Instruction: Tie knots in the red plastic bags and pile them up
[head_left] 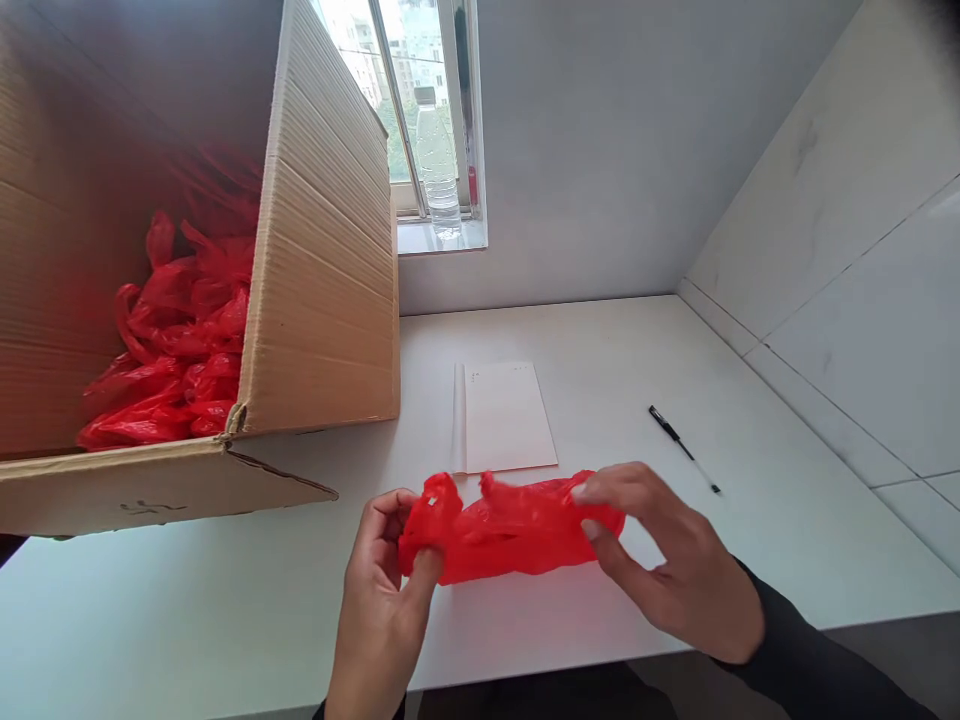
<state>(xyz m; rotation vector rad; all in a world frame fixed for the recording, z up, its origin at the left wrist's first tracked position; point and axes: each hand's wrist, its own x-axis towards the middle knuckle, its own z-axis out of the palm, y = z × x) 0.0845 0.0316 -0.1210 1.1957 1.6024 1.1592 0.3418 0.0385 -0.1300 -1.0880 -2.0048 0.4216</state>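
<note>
A crumpled red plastic bag is stretched lengthwise between my hands, over the front of the white table. My left hand is closed on its left end, the thumb in front and the fingers partly hidden behind the plastic. At the right end is my right hand, its thumb and forefinger apart and their tips against the bag. Red plastic shows between those two fingertips. Beyond the bag lies a white notebook or pad, with a few small marks near its top edge.
On the left, a large open cardboard box contains several red plastic bags; its flap juts over the table. A black-capped pen lies to the right. A clear bottle stands on the windowsill. Walls border the back and right.
</note>
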